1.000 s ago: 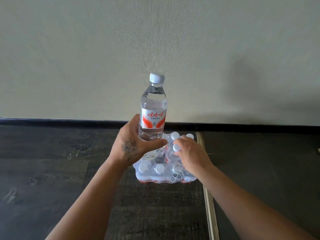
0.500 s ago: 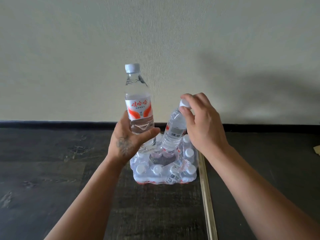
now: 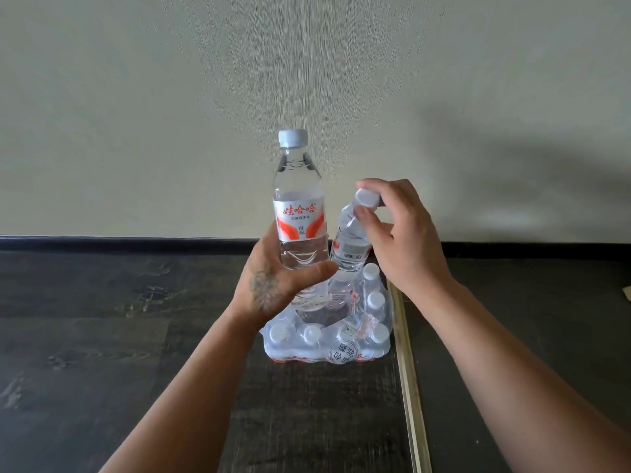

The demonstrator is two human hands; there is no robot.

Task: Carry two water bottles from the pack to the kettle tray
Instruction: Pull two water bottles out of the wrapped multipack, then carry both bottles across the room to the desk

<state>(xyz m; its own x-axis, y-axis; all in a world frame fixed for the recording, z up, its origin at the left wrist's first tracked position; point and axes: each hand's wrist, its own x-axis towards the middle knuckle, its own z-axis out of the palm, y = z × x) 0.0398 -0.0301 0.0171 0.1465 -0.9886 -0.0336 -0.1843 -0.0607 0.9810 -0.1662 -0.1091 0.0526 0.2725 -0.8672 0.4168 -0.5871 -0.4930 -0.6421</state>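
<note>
Fingers of the left hand [image 3: 269, 285] wrapped an upright bottle [image 3: 298, 213] low on its body; the right hand [image 3: 399, 240] pinched the cap of a second bottle [image 3: 348, 254], tilted, its base still in the pack [image 3: 327, 339] on the dark floor [image 3: 102, 336]; extraction seemed underway; next, it needed lifting clear; no kettle tray showed.
</note>
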